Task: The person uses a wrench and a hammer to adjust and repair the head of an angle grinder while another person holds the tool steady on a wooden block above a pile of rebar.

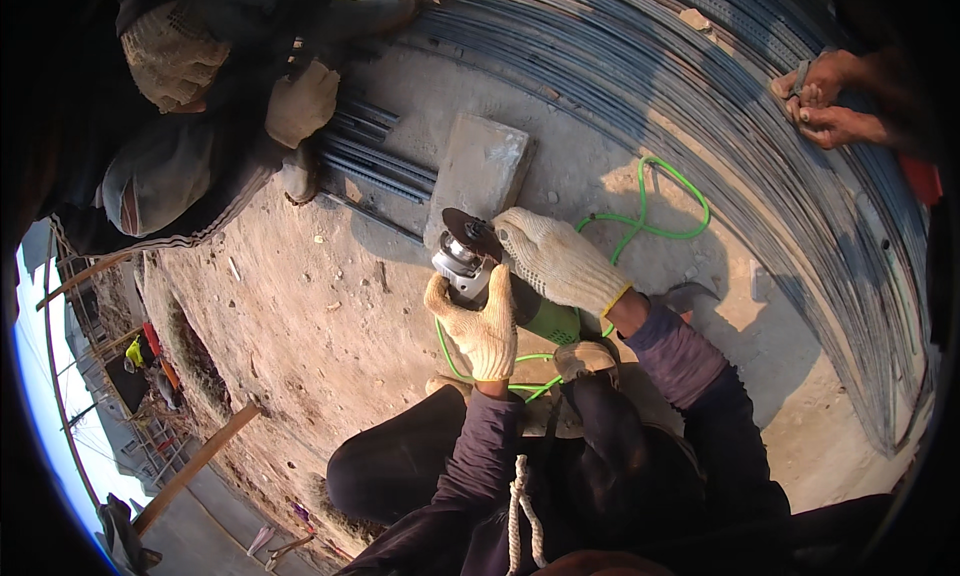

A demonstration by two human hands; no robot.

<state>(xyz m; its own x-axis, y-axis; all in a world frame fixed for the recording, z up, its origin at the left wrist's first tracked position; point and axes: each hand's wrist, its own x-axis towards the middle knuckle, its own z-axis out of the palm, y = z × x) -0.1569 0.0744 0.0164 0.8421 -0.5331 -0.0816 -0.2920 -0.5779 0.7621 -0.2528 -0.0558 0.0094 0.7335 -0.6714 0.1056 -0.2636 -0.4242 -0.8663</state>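
In front of me is an angle grinder with a silver head [458, 266] and a green body [553, 321]. A thin dark cutting disc [468, 230] sits on its head, facing up. My left hand [482, 334], in a cream knit glove, grips the grinder round its head from the near side, thumb and fingers on either flank. My right hand [560, 259], gloved alike, is closed at the disc's right edge; its fingertips are partly hidden. A concrete block [488, 161] lies just beyond the disc. The green cord [640, 216] loops out to the right and beneath my hands.
Long steel bars [640, 86] curve across the far and right ground. Shorter cut rods [375, 161] lie left of the block. One person in gloves [300, 104] crouches at far left; another person's bare hands [830, 101] show at right. A wooden plank [200, 466] lies lower left.
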